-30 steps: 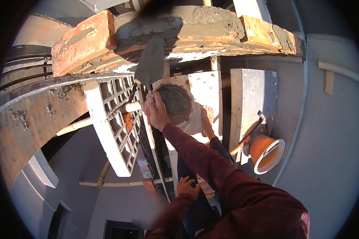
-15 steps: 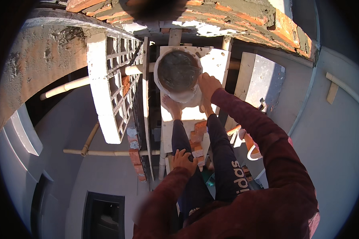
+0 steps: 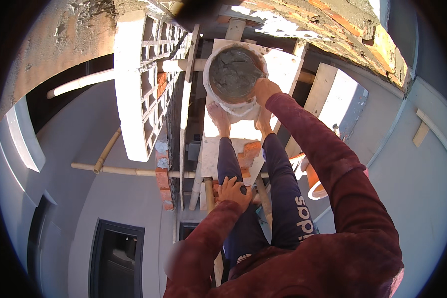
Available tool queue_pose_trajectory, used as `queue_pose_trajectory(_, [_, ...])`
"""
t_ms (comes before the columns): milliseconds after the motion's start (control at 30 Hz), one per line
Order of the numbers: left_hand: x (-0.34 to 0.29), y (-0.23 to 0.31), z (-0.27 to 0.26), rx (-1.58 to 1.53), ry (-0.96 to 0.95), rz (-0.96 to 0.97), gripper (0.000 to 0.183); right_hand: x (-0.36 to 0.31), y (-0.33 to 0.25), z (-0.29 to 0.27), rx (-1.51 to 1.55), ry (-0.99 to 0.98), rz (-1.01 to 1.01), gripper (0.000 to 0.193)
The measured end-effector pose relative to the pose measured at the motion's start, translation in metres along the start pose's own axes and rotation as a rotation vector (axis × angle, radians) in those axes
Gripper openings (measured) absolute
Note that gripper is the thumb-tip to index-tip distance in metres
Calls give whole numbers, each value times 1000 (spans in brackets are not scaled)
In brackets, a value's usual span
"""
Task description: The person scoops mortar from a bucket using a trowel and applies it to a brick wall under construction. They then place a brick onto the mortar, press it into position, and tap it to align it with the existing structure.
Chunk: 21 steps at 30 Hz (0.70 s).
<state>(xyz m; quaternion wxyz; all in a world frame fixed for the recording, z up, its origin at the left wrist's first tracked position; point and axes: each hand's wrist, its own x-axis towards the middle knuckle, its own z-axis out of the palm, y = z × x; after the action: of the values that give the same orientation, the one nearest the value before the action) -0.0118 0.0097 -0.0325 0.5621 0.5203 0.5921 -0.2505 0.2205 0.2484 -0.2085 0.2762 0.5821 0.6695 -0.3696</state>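
A round white bucket [image 3: 207, 84] of wet grey mortar [image 3: 234, 72] stands on a pale board in front of my bare feet. My right hand [image 3: 266, 91] is closed at the bucket's right rim, over the mortar's edge. What its fingers grip is hidden; a tool handle cannot be made out. Lower down, my left hand [image 3: 234, 192] rests on my left leg near the knee, fingers spread and holding nothing.
The pale board [image 3: 278, 64] lies across bamboo poles [image 3: 134, 171]. Left of it stands a white lattice block panel [image 3: 129, 89]; a rough brick wall [image 3: 352, 30] crosses ahead. Several loose bricks [image 3: 251, 150] lie between my legs, and an orange bucket [image 3: 315, 181] is below right.
The view has shifted, so the bucket appears higher and farther right. The mortar's surface is rougher and more heaped than before. My right hand stays at the rim, my left on my leg.
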Motion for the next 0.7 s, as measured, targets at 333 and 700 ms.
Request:
queue_pose_trajectory(333, [0,-9,-9,-39,20,-10,42,33,-6,60,416,-68,-202,28])
queue_pose_trajectory(700, [4,3,-27,28,-24,4,41,11,9,49,1207,-272,162,12])
